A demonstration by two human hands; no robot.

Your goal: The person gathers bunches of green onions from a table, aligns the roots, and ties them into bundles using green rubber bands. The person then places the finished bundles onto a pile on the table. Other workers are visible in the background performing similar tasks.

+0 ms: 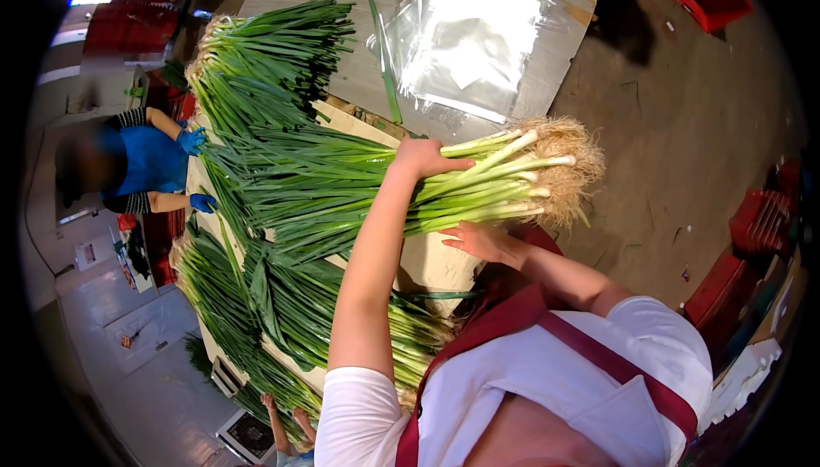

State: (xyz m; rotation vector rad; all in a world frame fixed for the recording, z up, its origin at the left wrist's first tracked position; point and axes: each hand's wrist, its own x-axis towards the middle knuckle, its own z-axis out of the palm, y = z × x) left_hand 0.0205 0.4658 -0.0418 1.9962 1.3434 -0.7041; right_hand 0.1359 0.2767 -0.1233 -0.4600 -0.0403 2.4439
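Observation:
A large loose bunch of green onions (359, 191), with white stem ends and tangled pale roots, lies across the table before me. My left hand (423, 157) is on its stems, thumb across the top and fingers over the far side. Just below the near edge of the bunch, my right hand (477, 241) has its fingers apart and grips nothing; whether its fingertips touch the stems is unclear. The roots (567, 163) stick out to the right over the floor. More green onions (339, 300) lie nearer me, their roots beside my apron.
Clear plastic bags (480, 38) lie stacked on the grey tabletop (349, 51). Another onion pile (269, 63) is at the far left. Across the table stands a co-worker wearing blue gloves (204, 202). Another person's hands (301, 417) show at the bottom. Red crates (714, 294) line the right.

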